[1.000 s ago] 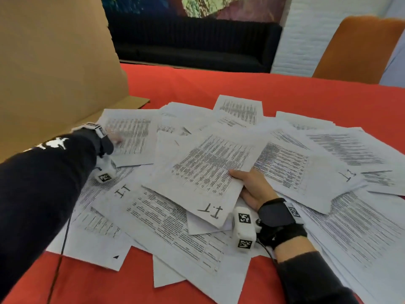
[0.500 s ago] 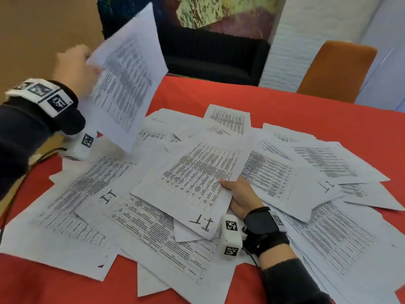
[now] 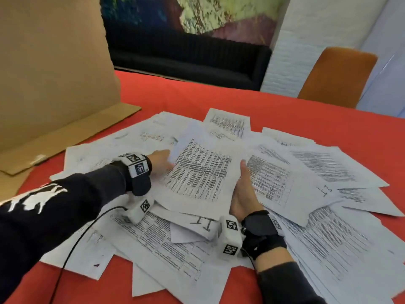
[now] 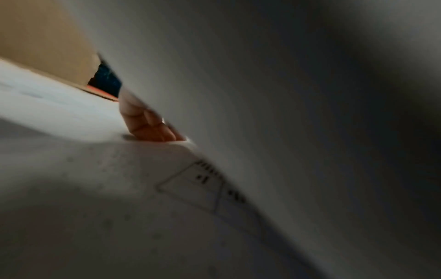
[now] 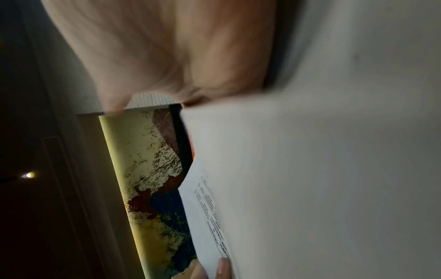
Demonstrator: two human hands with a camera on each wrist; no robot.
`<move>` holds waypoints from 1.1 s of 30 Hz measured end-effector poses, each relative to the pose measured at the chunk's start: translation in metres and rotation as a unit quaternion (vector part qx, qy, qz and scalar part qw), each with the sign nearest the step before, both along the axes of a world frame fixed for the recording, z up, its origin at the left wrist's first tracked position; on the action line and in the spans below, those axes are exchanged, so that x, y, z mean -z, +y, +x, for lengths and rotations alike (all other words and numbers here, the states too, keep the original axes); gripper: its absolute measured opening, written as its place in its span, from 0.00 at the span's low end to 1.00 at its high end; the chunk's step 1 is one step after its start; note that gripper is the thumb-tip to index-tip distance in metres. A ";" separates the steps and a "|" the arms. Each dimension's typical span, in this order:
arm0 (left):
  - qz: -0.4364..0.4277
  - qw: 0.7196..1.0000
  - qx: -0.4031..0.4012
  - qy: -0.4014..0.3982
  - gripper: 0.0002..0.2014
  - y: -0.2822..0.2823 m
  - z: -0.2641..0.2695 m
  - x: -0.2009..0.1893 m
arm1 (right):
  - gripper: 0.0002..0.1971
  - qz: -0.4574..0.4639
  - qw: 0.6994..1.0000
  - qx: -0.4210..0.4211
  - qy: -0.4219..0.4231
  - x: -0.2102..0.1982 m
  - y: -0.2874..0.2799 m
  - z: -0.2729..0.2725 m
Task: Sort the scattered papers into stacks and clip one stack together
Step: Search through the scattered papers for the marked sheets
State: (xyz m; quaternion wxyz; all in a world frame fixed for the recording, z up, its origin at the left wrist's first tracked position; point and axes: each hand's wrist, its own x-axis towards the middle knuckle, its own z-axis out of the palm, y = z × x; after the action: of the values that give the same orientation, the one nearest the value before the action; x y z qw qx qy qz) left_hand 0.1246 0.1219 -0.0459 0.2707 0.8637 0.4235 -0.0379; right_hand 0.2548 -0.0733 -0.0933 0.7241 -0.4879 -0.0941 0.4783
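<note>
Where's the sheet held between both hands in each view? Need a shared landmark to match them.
Head: held sheet at centre, left hand on its left edge, right hand on its right.
Left wrist: blurred grey sheet fills the right.
Right wrist: pale sheet fills the right.
Shared landmark: wall painting.

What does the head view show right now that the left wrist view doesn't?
Head only: both hands, left hand and right hand, holding one printed sheet by its side edges, the scattered papers over the red table, the orange chair.
Left wrist only: the sheet's shaded underside, fingers beneath.
Both: the cardboard.
</note>
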 end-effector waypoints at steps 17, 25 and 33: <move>0.075 0.989 -0.005 0.129 0.39 0.018 -0.117 -0.034 | 0.17 -0.036 0.999 0.017 -0.013 0.008 -0.003 -0.001; -0.027 0.994 0.041 0.100 0.38 0.002 -0.150 -0.017 | 0.14 -0.054 0.998 0.035 -0.001 0.007 -0.006 0.003; 0.231 0.939 0.089 -0.237 0.08 -0.012 -0.157 -0.173 | 0.18 -0.049 0.996 0.074 0.018 -0.006 -0.013 -0.007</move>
State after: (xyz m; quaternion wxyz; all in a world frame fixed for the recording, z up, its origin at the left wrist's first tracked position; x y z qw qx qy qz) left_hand -0.0329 0.1094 0.1272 0.1516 0.9207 0.2653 0.2427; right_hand 0.2482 -0.0865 -0.0873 0.7344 -0.5193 -0.0215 0.4366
